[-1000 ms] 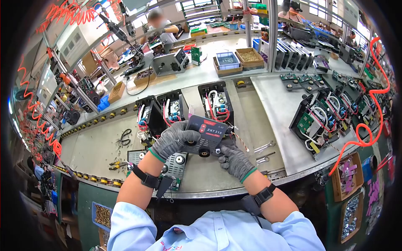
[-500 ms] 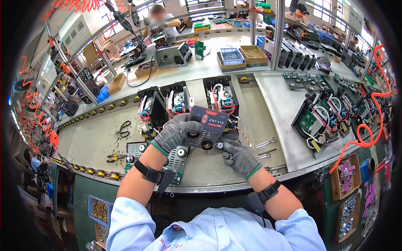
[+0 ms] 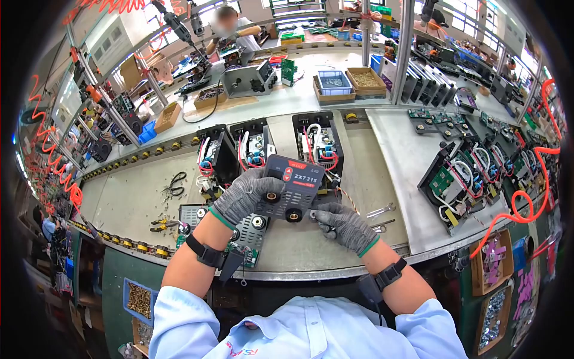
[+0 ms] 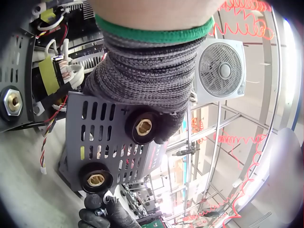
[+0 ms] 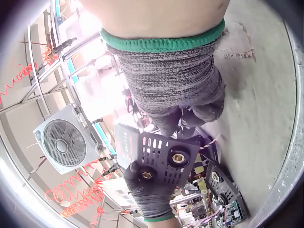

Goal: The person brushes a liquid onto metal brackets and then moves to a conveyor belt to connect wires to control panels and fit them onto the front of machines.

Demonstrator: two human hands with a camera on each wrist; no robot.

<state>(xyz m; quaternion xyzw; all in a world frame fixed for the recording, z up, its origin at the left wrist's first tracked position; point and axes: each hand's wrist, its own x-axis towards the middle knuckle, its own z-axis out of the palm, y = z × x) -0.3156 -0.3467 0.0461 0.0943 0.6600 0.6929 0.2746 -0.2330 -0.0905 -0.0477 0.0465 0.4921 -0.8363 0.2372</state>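
Observation:
My gloved left hand (image 3: 242, 200) grips a dark grey front panel marked ZX7315 (image 3: 305, 179), its thumb across the face beside one round socket. The panel is tilted, held above the bench. Two black sockets with brass centres show on its slotted lower part, the outer socket (image 4: 96, 180) nearest the other hand. Just right of that socket, my gloved right hand (image 3: 347, 227) pinches a small metal fastener (image 3: 313, 214) between thumb and fingertips. More shiny metal (image 4: 99, 212) shows among the curled fingers in the left wrist view; its exact kind I cannot tell.
Open black chassis with wiring (image 3: 315, 140) stand behind the panel. Another slotted panel (image 3: 254, 230) with circuit boards lies under my left forearm. Pliers (image 3: 164, 225) and black scissors (image 3: 176, 183) lie left; wrenches (image 3: 381, 210) lie right. More wired units (image 3: 457, 179) sit on the right-hand sheet.
The right hand has drawn slightly rightward from the panel's lower corner, with the fastener still pinched. The left hand keeps its grip, and the panel has shifted only a little. The head view has moved slightly.

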